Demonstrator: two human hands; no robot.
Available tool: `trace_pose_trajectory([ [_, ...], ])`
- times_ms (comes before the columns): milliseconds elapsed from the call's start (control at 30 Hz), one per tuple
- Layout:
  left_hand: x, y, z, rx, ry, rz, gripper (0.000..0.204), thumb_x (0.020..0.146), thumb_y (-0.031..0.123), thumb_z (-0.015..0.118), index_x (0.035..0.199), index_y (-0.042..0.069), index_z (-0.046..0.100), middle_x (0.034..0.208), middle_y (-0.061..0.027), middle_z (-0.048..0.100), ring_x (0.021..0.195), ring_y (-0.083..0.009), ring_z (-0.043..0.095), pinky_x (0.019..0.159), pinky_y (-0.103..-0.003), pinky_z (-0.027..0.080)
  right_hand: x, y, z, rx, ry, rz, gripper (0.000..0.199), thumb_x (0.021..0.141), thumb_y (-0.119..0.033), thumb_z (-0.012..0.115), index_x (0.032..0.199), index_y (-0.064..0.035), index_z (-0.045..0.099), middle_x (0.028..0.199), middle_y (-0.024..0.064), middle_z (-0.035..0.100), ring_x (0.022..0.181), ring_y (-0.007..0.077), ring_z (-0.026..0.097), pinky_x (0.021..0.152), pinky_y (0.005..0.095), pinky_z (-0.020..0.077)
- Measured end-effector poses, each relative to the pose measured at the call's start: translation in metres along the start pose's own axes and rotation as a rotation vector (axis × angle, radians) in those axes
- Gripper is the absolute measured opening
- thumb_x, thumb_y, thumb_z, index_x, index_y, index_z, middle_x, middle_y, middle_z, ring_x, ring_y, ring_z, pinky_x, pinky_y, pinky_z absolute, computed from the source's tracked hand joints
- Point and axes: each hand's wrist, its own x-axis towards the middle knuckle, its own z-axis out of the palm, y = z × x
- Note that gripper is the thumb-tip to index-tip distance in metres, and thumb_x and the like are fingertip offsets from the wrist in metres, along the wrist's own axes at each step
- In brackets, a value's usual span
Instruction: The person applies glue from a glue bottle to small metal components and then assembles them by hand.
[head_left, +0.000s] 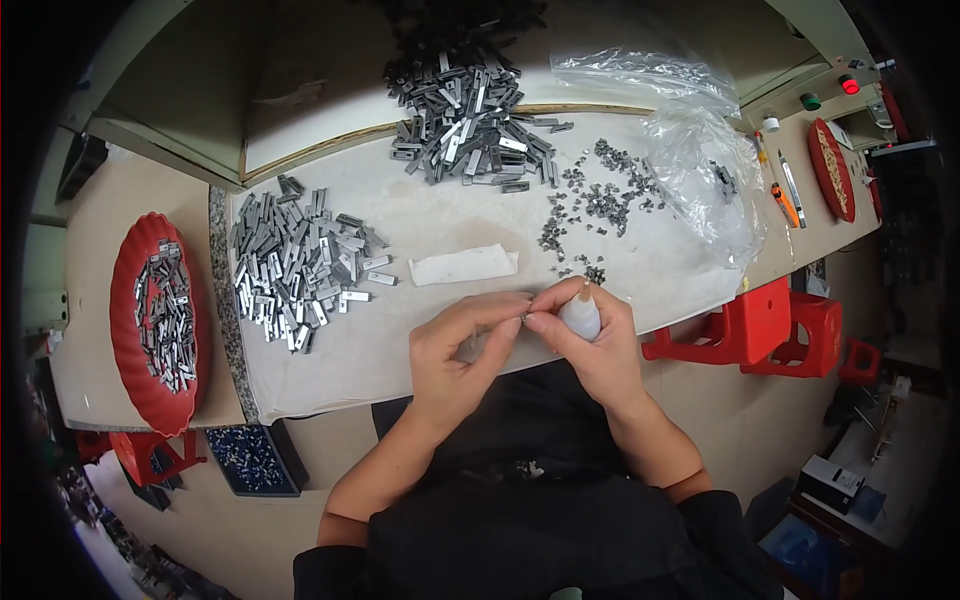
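Note:
Over the near edge of the table, my left hand and my right hand meet fingertip to fingertip. Between them is a tiny metal part, mostly covered by the fingers, so its exact kind is unclear. A small white squeeze bottle with a brownish nozzle sits in my right hand, nozzle pointing away from me. Just beyond my hands lies a folded white cloth strip. Small dark metal pieces are scattered beyond my right hand. A heap of grey metal bars lies to the left.
Another bar heap rises at the back, under a shelf. Clear plastic bags lie at right, near an orange cutter. A red scalloped tray of bars stands far left. Red stools stand beyond the table's right edge.

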Motion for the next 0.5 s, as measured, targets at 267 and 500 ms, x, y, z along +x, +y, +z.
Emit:
trace_pose_trajectory([
  [267,0.0007,-0.0046,-0.0011,-0.002,-0.005,0.054,0.018,0.074,-0.010,0.054,0.091,-0.004,0.060,0.093,-0.0142,0.061,0.090,-0.0193,0.058,0.079,-0.027,0.044,0.0043,-0.0028,-0.0055,0.017,-0.078,0.124,0.008,0.076,-0.008,0.062,0.079,-0.0012,0.058,0.071,0.0012,0.057,0.068,0.0061,0.049,0.062,0.0213,0.0401],
  [500,-0.0019,-0.0029,0.0008,-0.011,0.035,-0.036,0.017,0.075,-0.009,0.055,0.091,-0.004,0.060,0.093,-0.0140,0.061,0.089,-0.0177,0.057,0.078,-0.026,0.044,0.0067,-0.0025,-0.0061,-0.031,-0.108,0.081,0.009,0.076,-0.008,0.062,0.079,-0.0009,0.057,0.070,0.0020,0.057,0.065,0.0070,0.050,0.060,0.0219,0.0409],
])
